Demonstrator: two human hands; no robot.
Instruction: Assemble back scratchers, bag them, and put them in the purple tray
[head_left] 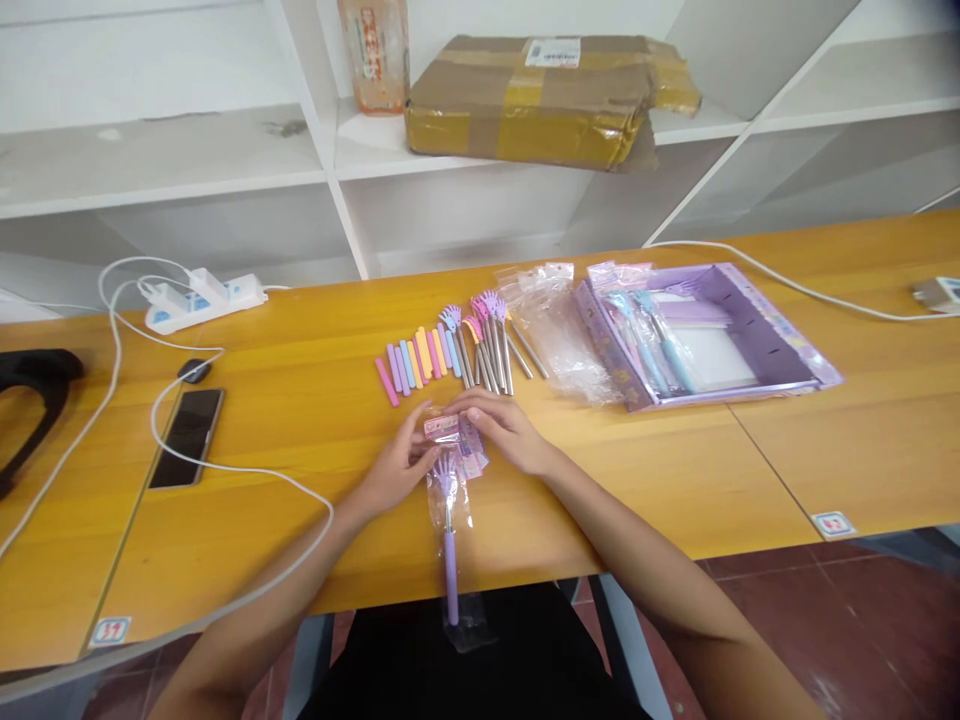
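A clear plastic bag holding a purple hand-shaped back scratcher (451, 575) hangs over the table's front edge, its hand end up. My left hand (401, 468) has its thumb and fingers closed on the bag's upper left side, by a pink and purple card (442, 429). My right hand (501, 428) is curled at the bag's top right, over several small printed cards (471, 450); its fingertips are partly hidden. Just beyond lie coloured handle tubes (424, 355) in a row and metal scratcher rods with coloured hand ends (491, 335).
Clear bags (559, 335) lie beside a purple box (780, 325) containing bagged scratchers (660, 345). On the left are a phone (187, 438), a power strip (206, 302) and a white cable crossing over my left forearm. A taped carton (525, 105) sits on the shelf.
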